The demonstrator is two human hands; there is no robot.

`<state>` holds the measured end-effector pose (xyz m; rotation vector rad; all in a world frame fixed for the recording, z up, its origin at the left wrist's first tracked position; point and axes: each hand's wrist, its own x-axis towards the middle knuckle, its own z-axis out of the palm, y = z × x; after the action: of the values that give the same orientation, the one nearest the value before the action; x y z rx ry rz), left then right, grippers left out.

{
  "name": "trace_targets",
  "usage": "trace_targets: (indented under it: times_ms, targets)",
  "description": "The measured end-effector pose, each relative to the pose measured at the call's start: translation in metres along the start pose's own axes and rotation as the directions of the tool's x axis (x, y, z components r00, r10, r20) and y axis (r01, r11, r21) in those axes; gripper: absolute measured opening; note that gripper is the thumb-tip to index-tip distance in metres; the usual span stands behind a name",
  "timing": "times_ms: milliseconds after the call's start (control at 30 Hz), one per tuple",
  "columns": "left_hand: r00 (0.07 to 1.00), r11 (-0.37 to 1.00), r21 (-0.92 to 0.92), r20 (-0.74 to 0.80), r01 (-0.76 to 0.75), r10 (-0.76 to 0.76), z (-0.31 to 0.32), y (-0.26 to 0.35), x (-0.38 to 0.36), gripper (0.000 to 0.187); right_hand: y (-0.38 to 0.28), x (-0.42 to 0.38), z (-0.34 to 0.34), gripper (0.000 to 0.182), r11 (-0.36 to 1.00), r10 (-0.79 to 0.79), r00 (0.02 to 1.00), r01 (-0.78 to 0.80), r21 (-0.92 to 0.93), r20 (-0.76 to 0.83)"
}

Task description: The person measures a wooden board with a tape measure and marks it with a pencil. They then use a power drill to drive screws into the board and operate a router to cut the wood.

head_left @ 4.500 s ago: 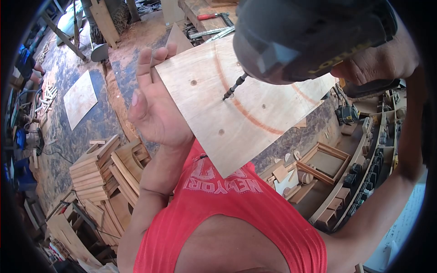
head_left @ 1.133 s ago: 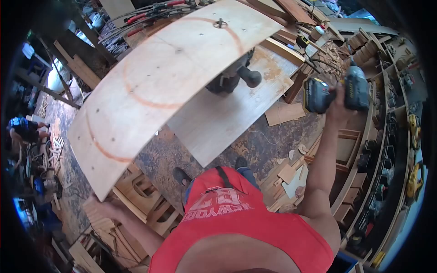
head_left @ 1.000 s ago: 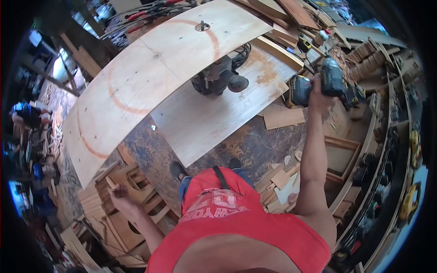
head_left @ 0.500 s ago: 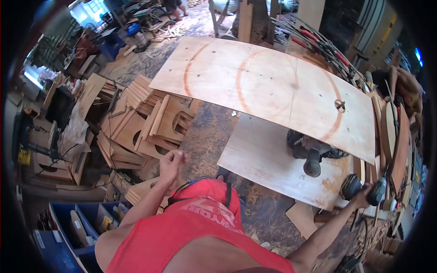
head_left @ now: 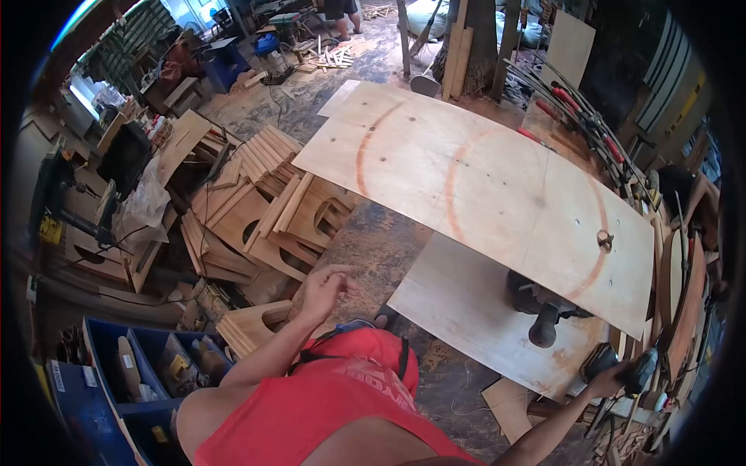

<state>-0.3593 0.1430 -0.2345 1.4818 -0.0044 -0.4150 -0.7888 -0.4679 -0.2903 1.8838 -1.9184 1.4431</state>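
Observation:
My right hand (head_left: 608,382) is wrapped round the handle of a cordless drill (head_left: 640,372) at the right end of the work surface. Just above it lies the corner of a large plywood panel (head_left: 497,186) marked with curved orange-brown lines and dotted with small holes. Over the floor in front of my body, my left hand (head_left: 326,293) hangs with its fingers loosely bent and apart, holding nothing. Underneath the panel, a dark machine with a rounded knob (head_left: 543,330) partly shows above a lower pale board (head_left: 458,291).
Stacked wooden pieces with cut-outs (head_left: 287,225) fill the left side. A blue compartment bin (head_left: 148,342) with tools stands at lower left. Red-handled bar clamps (head_left: 571,101) lie at upper right. Another person (head_left: 703,206) is at far right; a person's legs (head_left: 342,19) show at the back.
The view has shifted, so the panel and stacks sit farther right and lower in it. My left hand's fingers have loosened a little. The drill stays in my right hand.

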Motion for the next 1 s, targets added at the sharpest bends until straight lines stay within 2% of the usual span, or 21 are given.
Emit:
trace_targets:
  times_ms: [33,67,100,133,167,200,267,300,367,400,433,500,533,567,600,633,700,800,900,933,1000]
  targets:
    - [1.000,0.999,-0.044,-0.030,-0.004,0.003,-0.004,0.010,0.008,0.024,-0.016,-0.005,-0.004,0.069,0.986,0.073,0.997,-0.076,0.147,0.021]
    - [0.990,0.983,-0.177,-0.120,0.053,-0.075,-0.007,0.019,0.014,0.019,-0.022,-0.004,-0.008,0.072,0.988,0.082,0.991,-0.095,0.118,0.109]
    - [0.987,0.952,-0.302,-0.130,0.051,-0.094,-0.013,0.025,0.024,0.017,-0.017,-0.004,-0.018,0.074,0.991,0.092,0.976,-0.110,0.082,0.196]
    - [0.984,0.905,-0.422,-0.131,0.056,-0.121,-0.019,0.028,0.037,0.014,-0.001,-0.002,-0.016,0.086,0.996,0.085,0.968,-0.085,-0.009,0.238]
    - [0.980,0.842,-0.536,-0.124,0.066,-0.156,-0.022,0.032,0.050,0.012,0.006,-0.004,-0.017,0.089,0.995,0.098,0.967,-0.088,-0.056,0.235]
    - [0.985,0.776,-0.625,-0.069,0.081,-0.158,-0.017,0.043,0.065,0.010,0.010,-0.007,-0.023,0.092,0.990,0.116,0.967,-0.093,-0.108,0.229]
    - [0.982,0.661,-0.728,0.165,0.184,-0.091,-0.016,0.058,0.109,0.014,0.001,-0.011,-0.055,0.100,0.958,0.215,0.940,-0.151,-0.242,0.264]
    - [0.959,0.597,-0.761,0.278,0.254,-0.054,-0.016,0.061,0.131,0.017,-0.017,-0.028,-0.074,0.085,0.919,0.335,0.927,-0.284,-0.272,0.167]
    - [0.916,0.511,-0.788,0.401,0.345,-0.001,-0.003,0.064,0.176,0.017,-0.027,-0.050,-0.119,0.075,0.939,0.205,0.976,-0.175,-0.297,0.074]
    - [0.905,0.485,-0.795,0.425,0.365,0.016,0.004,0.065,0.196,0.017,-0.030,-0.065,-0.133,0.062,0.923,0.067,0.993,-0.098,-0.372,-0.095]
    - [0.899,0.467,-0.800,0.437,0.376,0.024,0.014,0.062,0.212,0.016,-0.031,-0.081,-0.142,0.060,0.959,0.068,0.992,-0.095,-0.268,-0.108]
    - [0.885,0.462,-0.790,0.465,0.404,0.021,0.023,0.063,0.239,0.016,-0.140,-0.127,-0.176,0.056,0.996,0.069,0.989,-0.076,-0.050,-0.134]
    - [0.882,0.472,-0.781,0.471,0.409,0.016,0.026,0.065,0.250,0.016,-0.187,-0.147,-0.185,0.046,0.991,-0.065,0.991,0.050,-0.121,-0.121]
    - [0.879,0.485,-0.773,0.476,0.408,0.018,0.028,0.067,0.262,0.016,-0.196,-0.166,-0.184,0.050,0.985,0.017,0.999,-0.008,0.174,-0.047]
    - [0.876,0.503,-0.760,0.483,0.413,0.011,0.030,0.070,0.274,0.016,-0.198,-0.181,-0.184,0.056,0.977,-0.003,0.999,-0.007,0.213,0.049]
    - [0.870,0.513,-0.749,0.493,0.420,0.007,0.034,0.072,0.285,0.016,-0.202,-0.198,-0.180,0.063,0.915,-0.049,0.980,-0.033,0.403,0.192]
    - [0.874,0.545,-0.740,0.485,0.394,0.027,0.035,0.081,0.303,0.016,-0.269,-0.217,-0.177,0.071,0.893,-0.220,0.933,0.074,0.444,0.285]
    - [0.899,0.572,-0.762,0.429,0.304,0.092,0.034,0.101,0.322,0.016,-0.313,-0.229,-0.173,0.078,0.864,-0.257,0.867,0.009,0.503,0.426]
    - [0.911,0.577,-0.784,0.381,0.228,0.157,0.036,0.115,0.331,0.015,-0.323,-0.234,-0.169,0.081,0.889,-0.184,0.891,-0.029,0.457,0.415]
    - [0.913,0.583,-0.786,0.370,0.208,0.174,0.037,0.119,0.331,0.015,-0.321,-0.232,-0.169,0.087,0.927,-0.123,0.895,-0.050,0.371,0.429]
    - [0.917,0.602,-0.781,0.348,0.166,0.198,0.035,0.123,0.328,0.015,-0.321,-0.229,-0.162,0.089,0.921,-0.167,0.885,-0.017,0.388,0.434]
